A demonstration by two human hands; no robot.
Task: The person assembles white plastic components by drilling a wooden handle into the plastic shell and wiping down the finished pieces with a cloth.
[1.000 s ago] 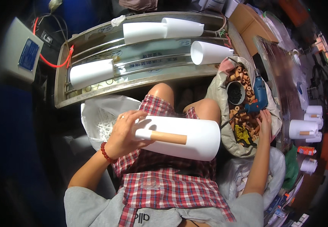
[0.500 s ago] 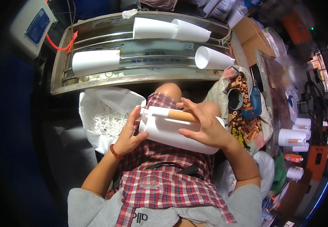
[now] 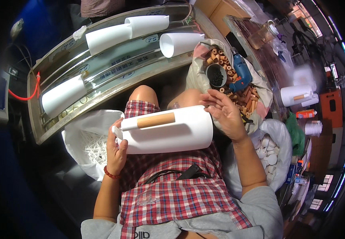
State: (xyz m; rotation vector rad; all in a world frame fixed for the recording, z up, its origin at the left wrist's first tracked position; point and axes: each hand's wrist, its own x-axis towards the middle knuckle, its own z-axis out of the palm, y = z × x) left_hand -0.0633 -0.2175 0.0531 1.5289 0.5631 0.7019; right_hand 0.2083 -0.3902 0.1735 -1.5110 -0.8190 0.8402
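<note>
**White jug with wooden handle, held across the lap**

Item 1. White jug (image 3: 168,133): a tall white plastic vessel lying on its side over a red-checked garment (image 3: 172,191), open mouth toward the person's right, narrow end toward the left. A pale wooden handle sleeve (image 3: 155,120) sits on its upper side.

Item 2. Left hand (image 3: 116,149): wrapped around the narrow end of the jug, fingers curled and pressed on the plastic, thumb on top. A red bead bracelet (image 3: 109,173) circles the wrist.

Item 3. Right hand (image 3: 225,113): at the open rim of the jug, palm up, fingers spread and loosely bent, the heel of the hand touching the rim; nothing pinched.

Item 4. White sack (image 3: 81,135), left of the knees, holding thin white plastic parts.

Item 5. White sack (image 3: 278,137), right of the right forearm, holding round white caps.

Item 6. Open bag (image 3: 198,59) beyond the knees, filled with short wooden sleeves (image 3: 246,97); a blue power drill (image 3: 240,69) and a black round tub (image 3: 216,75) lie on top.

Item 7. Metal trough machine (image 3: 100,85), farthest, carrying several white jug bodies (image 3: 180,43).

Item 8. Finished white jugs (image 3: 298,95) on the far right bench.
</note>
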